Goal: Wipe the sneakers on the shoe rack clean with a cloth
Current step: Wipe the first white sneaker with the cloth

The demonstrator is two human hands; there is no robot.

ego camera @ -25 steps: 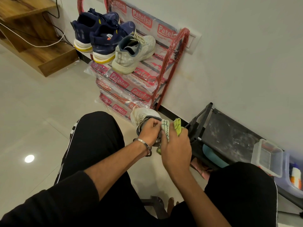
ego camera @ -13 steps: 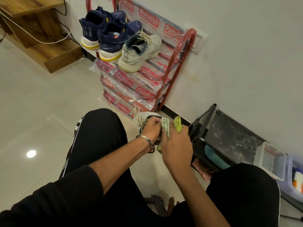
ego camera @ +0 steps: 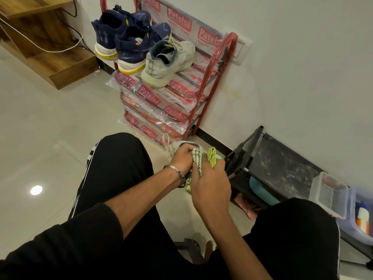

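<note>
My left hand (ego camera: 182, 157) grips the collar of a white sneaker (ego camera: 175, 147) held between my knees; most of the shoe is hidden behind my hands. My right hand (ego camera: 210, 183) holds a bunched green-and-white cloth (ego camera: 196, 160) against the sneaker. On the top shelf of the red shoe rack (ego camera: 214, 77) stand the matching white sneaker (ego camera: 167, 63) and two navy sneakers (ego camera: 129, 41) with white-and-yellow soles.
The rack's lower shelves are wrapped in printed plastic. A low black rack (ego camera: 268, 164) stands to the right by the wall, with a clear plastic box (ego camera: 328, 195) on it. A wooden shelf unit (ego camera: 46, 53) with cables sits at the far left. The floor is glossy tile.
The view has shifted a little, so the rack appears lower and further right. Both hands stay on the white sneaker and the cloth with only slight movement.
</note>
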